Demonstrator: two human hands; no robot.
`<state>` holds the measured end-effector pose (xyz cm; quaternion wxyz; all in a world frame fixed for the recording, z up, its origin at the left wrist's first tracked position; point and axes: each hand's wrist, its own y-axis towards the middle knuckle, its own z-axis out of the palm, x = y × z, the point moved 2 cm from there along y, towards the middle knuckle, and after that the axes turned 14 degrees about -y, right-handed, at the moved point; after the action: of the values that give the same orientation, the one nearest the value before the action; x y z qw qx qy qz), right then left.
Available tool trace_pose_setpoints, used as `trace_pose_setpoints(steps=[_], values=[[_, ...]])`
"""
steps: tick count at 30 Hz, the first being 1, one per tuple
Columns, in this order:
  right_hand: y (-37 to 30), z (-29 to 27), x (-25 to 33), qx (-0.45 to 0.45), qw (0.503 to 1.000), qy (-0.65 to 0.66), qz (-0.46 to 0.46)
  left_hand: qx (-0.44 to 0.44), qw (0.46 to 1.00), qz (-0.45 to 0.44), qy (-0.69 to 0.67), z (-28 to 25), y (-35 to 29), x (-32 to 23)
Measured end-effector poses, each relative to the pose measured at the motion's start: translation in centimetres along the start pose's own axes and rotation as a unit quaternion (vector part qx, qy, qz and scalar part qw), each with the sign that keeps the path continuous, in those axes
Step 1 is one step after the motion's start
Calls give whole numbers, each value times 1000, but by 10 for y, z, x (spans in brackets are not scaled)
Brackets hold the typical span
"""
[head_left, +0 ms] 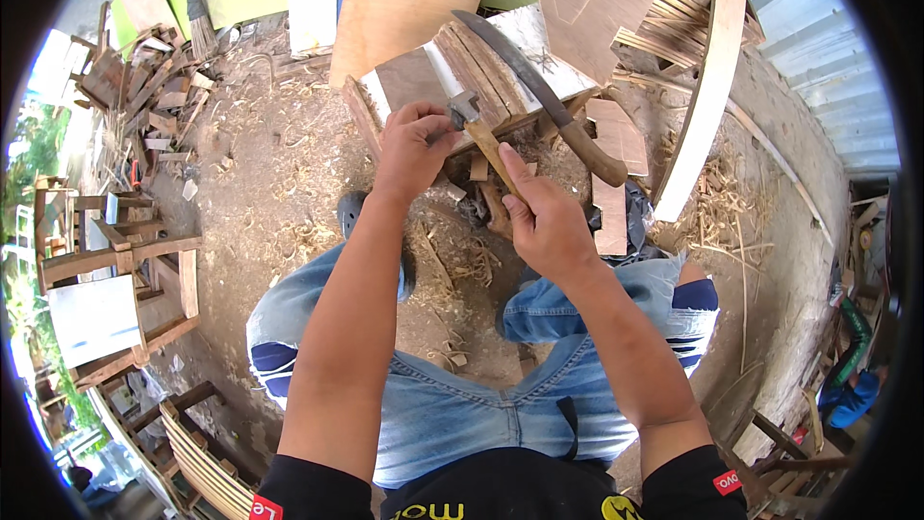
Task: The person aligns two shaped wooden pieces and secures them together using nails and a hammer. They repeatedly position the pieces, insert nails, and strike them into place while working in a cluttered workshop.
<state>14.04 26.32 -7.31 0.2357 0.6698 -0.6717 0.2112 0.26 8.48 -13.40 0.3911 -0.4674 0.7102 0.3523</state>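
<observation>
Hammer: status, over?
Right hand gripping hammer handle. Left hand at its head, fingers curled. Knife lying close, to the right.

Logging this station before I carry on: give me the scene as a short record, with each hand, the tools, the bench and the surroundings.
Right hand: closed around the wooden handle of a hammer
Left hand: fingers bunched beside the hammer's head; any grip unclear
Machete: on the bench, blade tip pointing away from the person, wooden handle past the near edge
Bench: white top, bearing a brown panel and a cracked wood block
Floor: strewn with wood shavings
Far left: broom, scrap wood pile
</observation>
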Motion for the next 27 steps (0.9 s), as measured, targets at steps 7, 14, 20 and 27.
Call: trace_pose_setpoints(steps=[7, 14, 20, 27], values=[[1, 0, 2, -12, 1000, 23, 14, 6, 1000, -15, -11, 0, 0, -2], [5, -3, 3, -64, 997, 14, -40, 26, 999, 27, 31, -5, -4, 0], [2, -1, 2, -39, 999, 1, -31, 13, 1000, 25, 14, -2, -6, 5], [-1, 0, 3, -34, 999, 1, -17, 2, 999, 37, 35, -2, -8, 4]])
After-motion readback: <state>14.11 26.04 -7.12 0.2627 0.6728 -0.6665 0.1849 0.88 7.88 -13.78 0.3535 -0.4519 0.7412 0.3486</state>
